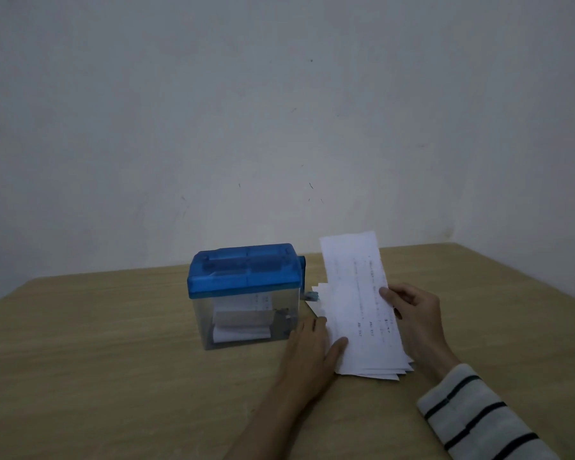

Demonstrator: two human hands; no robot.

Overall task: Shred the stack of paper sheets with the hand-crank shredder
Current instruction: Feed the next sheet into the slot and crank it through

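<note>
A small hand-crank shredder [246,293] with a blue lid and a clear bin stands on the wooden table [113,360]; paper pieces lie inside the bin. Its crank [311,295] sticks out on the right side, partly hidden by paper. A stack of narrow white printed sheets [365,346] lies just right of the shredder. My right hand [412,323] pinches the top sheet [352,267] at its right edge and lifts its far end off the stack. My left hand [312,343] rests on the stack's left edge with its thumb pressing the paper.
A pale wall rises behind the table. The table's right edge runs diagonally at the far right [528,283]. A striped sleeve [478,416] covers my right forearm.
</note>
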